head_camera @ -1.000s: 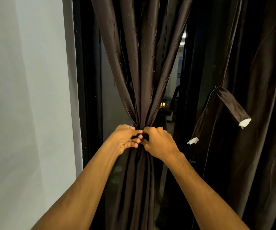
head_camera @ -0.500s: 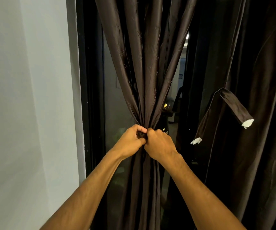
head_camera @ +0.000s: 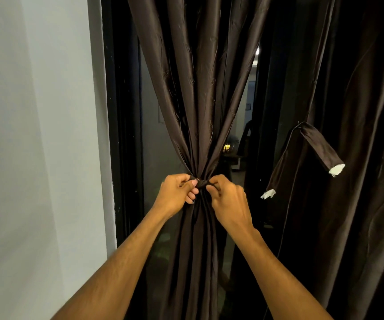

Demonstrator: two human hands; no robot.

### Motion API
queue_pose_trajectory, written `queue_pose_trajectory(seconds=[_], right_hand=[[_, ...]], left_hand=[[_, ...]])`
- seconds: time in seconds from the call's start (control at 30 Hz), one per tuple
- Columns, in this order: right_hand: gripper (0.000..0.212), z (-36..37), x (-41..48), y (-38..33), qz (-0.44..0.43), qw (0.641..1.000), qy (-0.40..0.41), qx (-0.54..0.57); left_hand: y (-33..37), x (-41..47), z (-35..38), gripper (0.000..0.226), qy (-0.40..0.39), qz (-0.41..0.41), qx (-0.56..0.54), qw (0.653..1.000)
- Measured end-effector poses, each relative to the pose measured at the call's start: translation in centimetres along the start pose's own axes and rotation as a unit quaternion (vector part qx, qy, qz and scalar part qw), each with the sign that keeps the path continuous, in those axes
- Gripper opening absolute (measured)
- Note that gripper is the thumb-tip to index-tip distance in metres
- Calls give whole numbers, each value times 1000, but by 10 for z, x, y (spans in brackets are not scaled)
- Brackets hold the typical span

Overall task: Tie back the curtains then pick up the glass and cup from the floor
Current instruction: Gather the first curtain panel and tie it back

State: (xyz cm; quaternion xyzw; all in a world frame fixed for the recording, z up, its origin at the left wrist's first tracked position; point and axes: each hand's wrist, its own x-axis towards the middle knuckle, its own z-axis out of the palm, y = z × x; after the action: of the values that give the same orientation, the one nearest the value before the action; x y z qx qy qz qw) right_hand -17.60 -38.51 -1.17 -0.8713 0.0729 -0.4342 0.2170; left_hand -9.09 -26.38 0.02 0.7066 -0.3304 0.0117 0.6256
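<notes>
A dark brown curtain (head_camera: 195,93) hangs gathered into a narrow waist in front of me. A matching tie-back band (head_camera: 202,183) wraps that waist. My left hand (head_camera: 177,195) pinches the band's left end, and my right hand (head_camera: 229,202) pinches its right end, both with curled fingers. A second brown curtain (head_camera: 352,204) hangs loose on the right, with its own tie-back strap (head_camera: 318,146) dangling, white frayed ends showing. No glass, cup or floor is in view.
A white wall (head_camera: 36,158) fills the left side. A black door frame (head_camera: 124,123) and dark glass stand behind the curtains, with a dim lit room reflected or seen through the gap.
My hands have drawn slightly apart, exposing the band between them. The view has shifted a little closer and to the left.
</notes>
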Motion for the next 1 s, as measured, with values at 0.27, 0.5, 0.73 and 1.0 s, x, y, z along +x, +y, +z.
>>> queue_pose_trajectory(seconds=[0.27, 0.5, 0.73, 1.0], right_hand=[[16, -11, 12, 8, 8, 998, -38, -49], [16, -19, 18, 19, 4, 996, -56, -66], [13, -17, 15, 29, 11, 998, -46, -31], [15, -16, 0, 31, 13, 999, -44, 28]], left_hand=[[-7, -1, -12, 12, 29, -5, -106, 994], [-20, 8, -33, 15, 73, 1, -87, 994], [-22, 7, -20, 19, 99, -23, -120, 988], [-19, -3, -14, 18, 79, -44, -185, 979]])
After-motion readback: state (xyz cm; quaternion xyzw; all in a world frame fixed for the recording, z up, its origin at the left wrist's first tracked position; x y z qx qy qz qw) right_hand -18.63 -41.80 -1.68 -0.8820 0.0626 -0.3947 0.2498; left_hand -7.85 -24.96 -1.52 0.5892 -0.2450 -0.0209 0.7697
